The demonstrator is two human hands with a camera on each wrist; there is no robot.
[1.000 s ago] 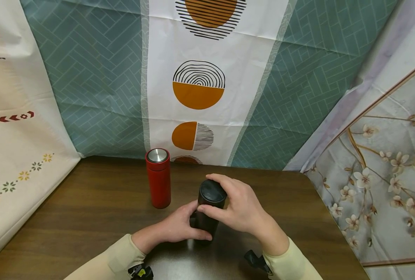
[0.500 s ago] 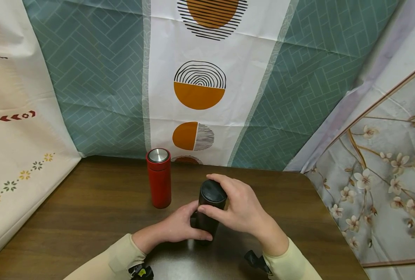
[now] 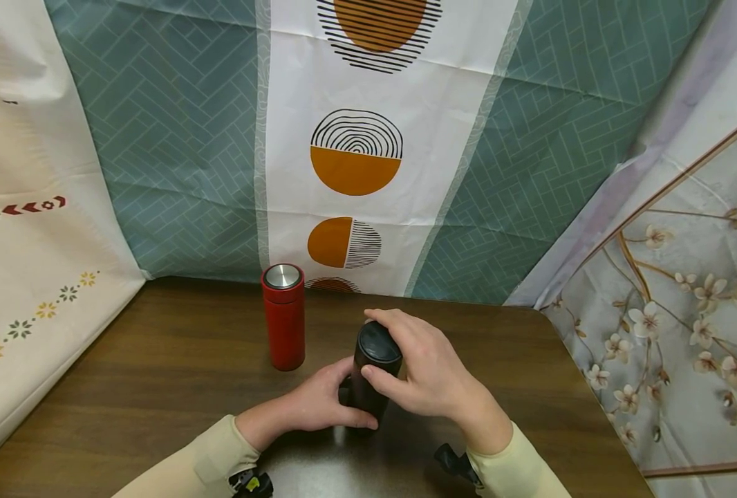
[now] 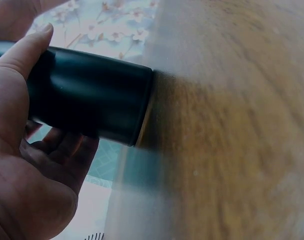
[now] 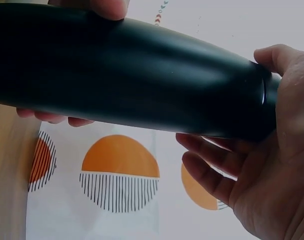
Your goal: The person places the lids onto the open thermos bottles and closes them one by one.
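A black vacuum flask [image 3: 368,395] stands on the table in front of me, its dark round lid [image 3: 377,342] facing up. My left hand [image 3: 320,400] grips the lower body, thumb on the near side; in the left wrist view its fingers curl around the flask [image 4: 94,95] from below, and the base meets the table. Around the upper end, my right hand [image 3: 423,363] holds the lid area between thumb and fingers. The right wrist view shows the flask's long smooth side [image 5: 141,75] with both hands on it. Behind and to the left, a red vacuum flask [image 3: 284,325] with a silver-topped lid stands upright.
The brown wooden table [image 3: 157,387] reaches back to a green and white patterned cloth [image 3: 184,138]. A cream cloth [image 3: 39,263] hangs at the left and a floral cloth [image 3: 686,332] at the right.
My right thumb has shifted slightly rightward along the upper end of the black flask. The left hand keeps its grip, and the red flask stands as before.
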